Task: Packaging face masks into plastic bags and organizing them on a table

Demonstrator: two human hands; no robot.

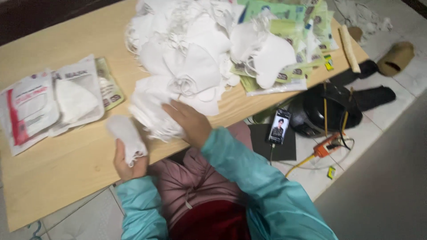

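a light wooden table [66, 164] carries a big loose heap of white masks [191, 49] spread across its far middle. green and white wrappers [296, 40] lie mixed into the heap toward the far right corner. near the left edge a few sealed mask packets [49, 102] lie flat, overlapping each other. off the right edge, on the tiled floor, a phone [279, 126] with a lit screen leans on a dark pad, beside a black helmet [327, 111], an orange cable [307, 160], a black cloth [373, 95] and a brown cardboard tube [396, 58].

near the front edge a small stack of masks [153, 118] sits just at the foot of the big heap, which crowds it from behind. the right hand [189, 122] lies flat on top of this stack, fingers stretched and loosely apart, pressing down rather than gripping. the left hand [129, 162] is at the front edge of the table, just left of the stack, its fingers curled shut around a folded white mask [126, 135], which sticks up above the fist. the two hands are near each other but not touching. teal sleeves [249, 178] cover both arms, over pink clothing at the table's front edge.
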